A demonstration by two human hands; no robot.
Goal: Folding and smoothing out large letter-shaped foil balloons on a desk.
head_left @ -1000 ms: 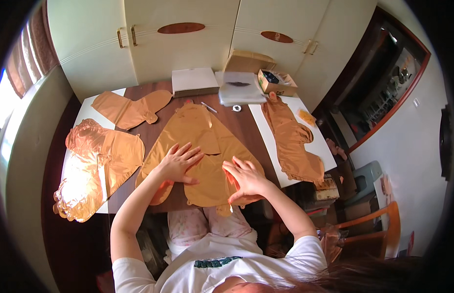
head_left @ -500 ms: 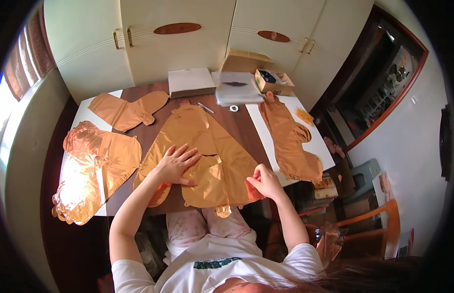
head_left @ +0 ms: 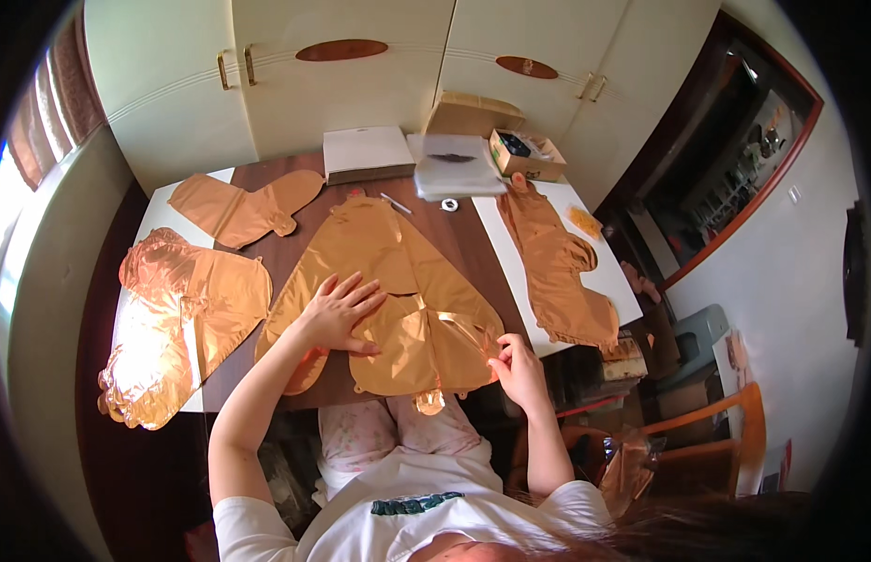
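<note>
A large deflated copper-gold foil balloon [head_left: 360, 244] lies flat in the middle of the table, its sides slanting to a narrow far end. My left hand [head_left: 337, 309] rests palm down on it with fingers spread, left of a dark gap between foil layers. At the balloon's lower right edge, my right hand [head_left: 520, 370] pinches the foil between thumb and fingers. Shiny creases run from the balloon's middle toward that pinch. A small foil tab [head_left: 430, 402] hangs over the table's near edge.
Other flat foil balloons lie around: one at the far left [head_left: 229, 208], a shiny crumpled one at the near left [head_left: 196, 309], one at the right [head_left: 548, 262]. A white box [head_left: 368, 153], clear plastic sheets [head_left: 454, 176], a tape roll [head_left: 449, 204] and a small open box [head_left: 534, 156] stand behind.
My right hand has moved slightly down and right, with the foil's edge lifting and creasing at its fingers. My left hand has stayed in place.
</note>
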